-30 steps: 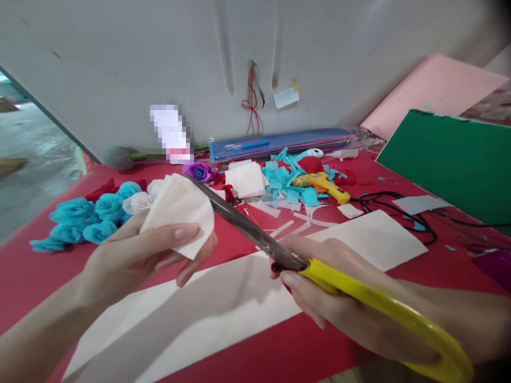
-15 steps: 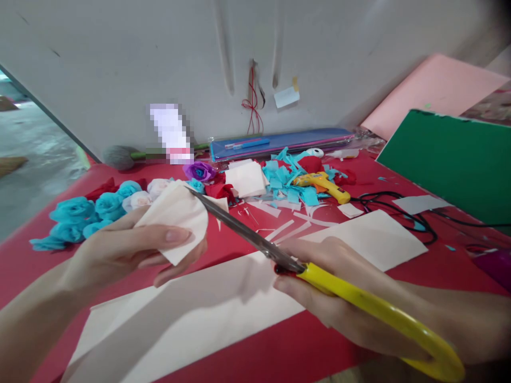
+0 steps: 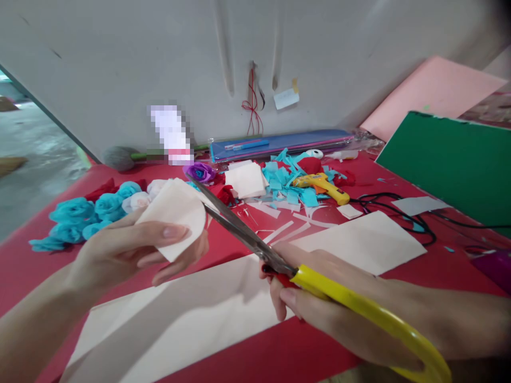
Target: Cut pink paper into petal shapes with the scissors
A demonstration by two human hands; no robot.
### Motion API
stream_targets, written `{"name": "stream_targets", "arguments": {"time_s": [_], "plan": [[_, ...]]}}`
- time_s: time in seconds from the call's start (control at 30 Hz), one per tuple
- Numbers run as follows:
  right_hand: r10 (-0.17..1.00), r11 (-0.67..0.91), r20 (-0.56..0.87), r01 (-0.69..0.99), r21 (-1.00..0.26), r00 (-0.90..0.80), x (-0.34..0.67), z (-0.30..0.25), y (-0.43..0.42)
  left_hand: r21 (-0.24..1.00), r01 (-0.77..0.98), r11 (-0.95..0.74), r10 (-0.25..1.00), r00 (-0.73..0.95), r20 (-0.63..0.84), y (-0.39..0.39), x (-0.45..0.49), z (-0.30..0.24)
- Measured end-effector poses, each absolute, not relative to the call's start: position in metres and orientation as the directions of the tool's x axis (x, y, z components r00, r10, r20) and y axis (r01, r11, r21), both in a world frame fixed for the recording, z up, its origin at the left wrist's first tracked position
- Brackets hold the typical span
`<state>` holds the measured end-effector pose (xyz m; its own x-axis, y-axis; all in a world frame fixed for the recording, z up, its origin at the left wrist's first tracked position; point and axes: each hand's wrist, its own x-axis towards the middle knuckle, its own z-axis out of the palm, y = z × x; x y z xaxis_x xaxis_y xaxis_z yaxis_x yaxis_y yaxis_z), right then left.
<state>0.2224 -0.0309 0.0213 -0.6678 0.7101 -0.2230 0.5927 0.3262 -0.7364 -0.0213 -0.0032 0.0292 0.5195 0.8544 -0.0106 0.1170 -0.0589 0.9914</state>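
My left hand [image 3: 136,239] pinches a cream paper piece [image 3: 175,215] between thumb and fingers; its right edge is rounded. My right hand [image 3: 319,292] is closed round yellow-handled scissors [image 3: 239,229], pointing up and left. The blades are parted slightly, and the lower one lies close to the rounded paper edge; whether it touches I cannot tell. Under both hands stretches a long cream paper strip [image 3: 191,324] on the red table [image 3: 255,351]. Left of the held paper sit blue paper flowers [image 3: 72,210] and white paper flowers [image 3: 138,202].
A stack of cream squares [image 3: 245,180], blue paper scraps [image 3: 285,181] and a yellow glue gun [image 3: 323,186] lie farther back. Its black cord [image 3: 427,229] loops rightward. A green board [image 3: 447,165] leans at right. A purple flower [image 3: 199,172] stands near the grey wall [image 3: 159,64].
The scissors have shifted slightly left and their blades have parted. A sliver at the paper's right edge has gone from sight. My left hand stays nearly still.
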Motion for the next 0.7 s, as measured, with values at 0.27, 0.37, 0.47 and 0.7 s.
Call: {"name": "stream_targets", "arguments": {"time_s": [0.27, 0.37, 0.47, 0.7], "plan": [[0.703, 0.332, -0.199, 0.563, -0.757, -0.683, 0.220, 0.022, -0.028, 0.979, 0.201, 0.023, 0.765, 0.627, -0.147, -0.006, -0.010, 0.026], [0.721, 0.315, -0.225, 0.599, -0.736, -0.656, 0.219, 0.022, -0.030, 0.978, 0.202, 0.054, 0.708, 0.682, -0.180, -0.007, -0.005, 0.024], [0.720, 0.315, -0.231, 0.604, -0.732, -0.655, 0.221, 0.022, -0.031, 0.975, 0.211, 0.075, 0.676, 0.707, -0.205, -0.007, -0.004, 0.022], [0.744, 0.250, -0.244, 0.598, -0.762, -0.622, 0.221, 0.018, -0.031, 0.980, 0.181, 0.085, 0.668, 0.719, -0.190, -0.007, -0.004, 0.020]]}}
